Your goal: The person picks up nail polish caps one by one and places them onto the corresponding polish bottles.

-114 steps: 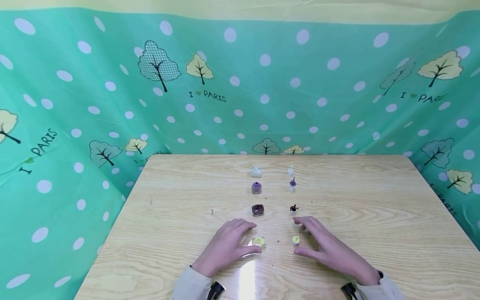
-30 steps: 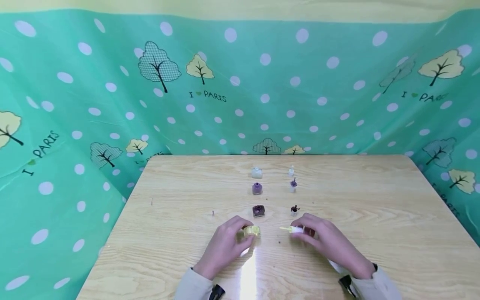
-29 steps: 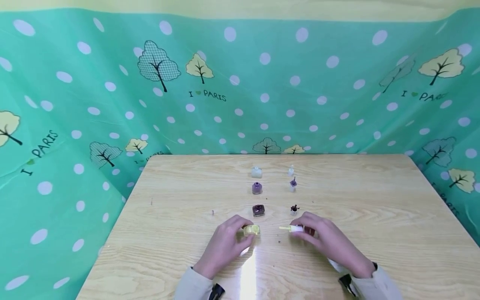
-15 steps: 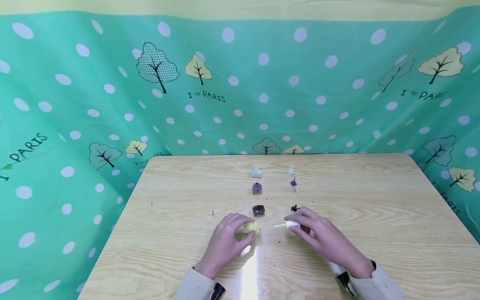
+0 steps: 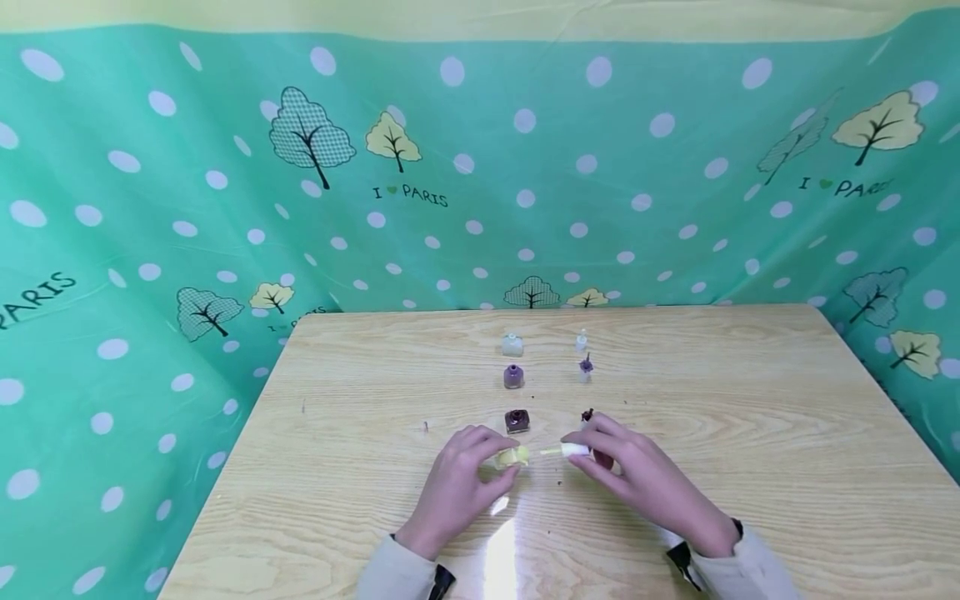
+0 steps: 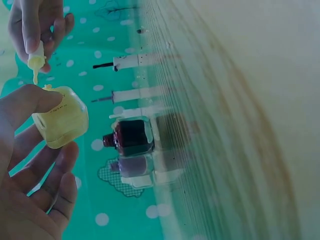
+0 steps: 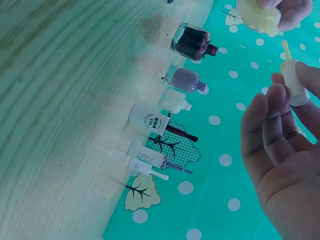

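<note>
My left hand (image 5: 461,483) pinches a square glass nail polish bottle (image 6: 65,120) of pale yellow between thumb and fingers. The bottle is tipped on its side, its neck toward the right hand. Facing it, my right hand (image 5: 637,475) holds a white nail polish cap (image 7: 295,82) between thumb and fingers. The cap's brush (image 7: 286,50), coated in yellow, points at the bottle's neck. In the head view a small gap separates brush tip and neck. Both things are held above the wooden table (image 5: 337,467).
Behind the left hand stand open bottles: dark red (image 5: 517,421), purple (image 5: 513,377) and whitish (image 5: 512,345). To their right, the matching caps stand brush-up: dark red (image 7: 150,120), purple (image 5: 586,369) and white (image 5: 581,341). A polka-dot cloth (image 5: 480,167) hangs behind the table.
Both hands first hovered by the standing yellow bottle and cap, then picked them up. Over the last second the bottle and the brush have moved closer together.
</note>
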A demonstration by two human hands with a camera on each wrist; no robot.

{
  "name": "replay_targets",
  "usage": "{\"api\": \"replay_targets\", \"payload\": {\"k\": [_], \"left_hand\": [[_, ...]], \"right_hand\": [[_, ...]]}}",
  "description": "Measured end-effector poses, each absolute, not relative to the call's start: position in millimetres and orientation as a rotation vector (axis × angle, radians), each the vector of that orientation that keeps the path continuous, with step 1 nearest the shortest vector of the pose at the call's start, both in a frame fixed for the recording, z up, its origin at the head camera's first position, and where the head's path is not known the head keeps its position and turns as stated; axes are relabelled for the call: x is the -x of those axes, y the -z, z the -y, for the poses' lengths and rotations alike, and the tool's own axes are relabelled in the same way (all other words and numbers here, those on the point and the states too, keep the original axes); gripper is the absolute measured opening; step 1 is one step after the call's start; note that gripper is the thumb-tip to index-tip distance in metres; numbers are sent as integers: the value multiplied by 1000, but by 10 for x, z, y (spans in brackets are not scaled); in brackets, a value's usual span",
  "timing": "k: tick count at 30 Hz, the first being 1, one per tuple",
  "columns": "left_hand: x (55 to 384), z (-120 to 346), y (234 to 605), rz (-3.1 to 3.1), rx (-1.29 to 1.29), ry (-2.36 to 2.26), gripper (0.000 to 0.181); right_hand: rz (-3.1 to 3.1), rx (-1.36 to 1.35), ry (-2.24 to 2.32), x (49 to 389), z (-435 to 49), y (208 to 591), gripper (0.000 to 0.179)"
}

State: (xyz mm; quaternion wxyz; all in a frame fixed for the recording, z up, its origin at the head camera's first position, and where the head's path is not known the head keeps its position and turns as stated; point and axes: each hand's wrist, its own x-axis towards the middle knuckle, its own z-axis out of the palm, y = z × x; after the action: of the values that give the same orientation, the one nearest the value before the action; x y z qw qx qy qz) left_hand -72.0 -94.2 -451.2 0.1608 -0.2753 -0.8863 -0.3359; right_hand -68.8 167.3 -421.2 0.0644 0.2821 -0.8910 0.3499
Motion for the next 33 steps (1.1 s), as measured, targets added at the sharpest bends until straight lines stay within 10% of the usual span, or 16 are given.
{"api": "replay_targets", "payload": {"k": [33], "left_hand": [[706,896,4500,2527,820,970,32]], "right_hand": [[2689,-947,-933,709,-1533,4227,16]]}}
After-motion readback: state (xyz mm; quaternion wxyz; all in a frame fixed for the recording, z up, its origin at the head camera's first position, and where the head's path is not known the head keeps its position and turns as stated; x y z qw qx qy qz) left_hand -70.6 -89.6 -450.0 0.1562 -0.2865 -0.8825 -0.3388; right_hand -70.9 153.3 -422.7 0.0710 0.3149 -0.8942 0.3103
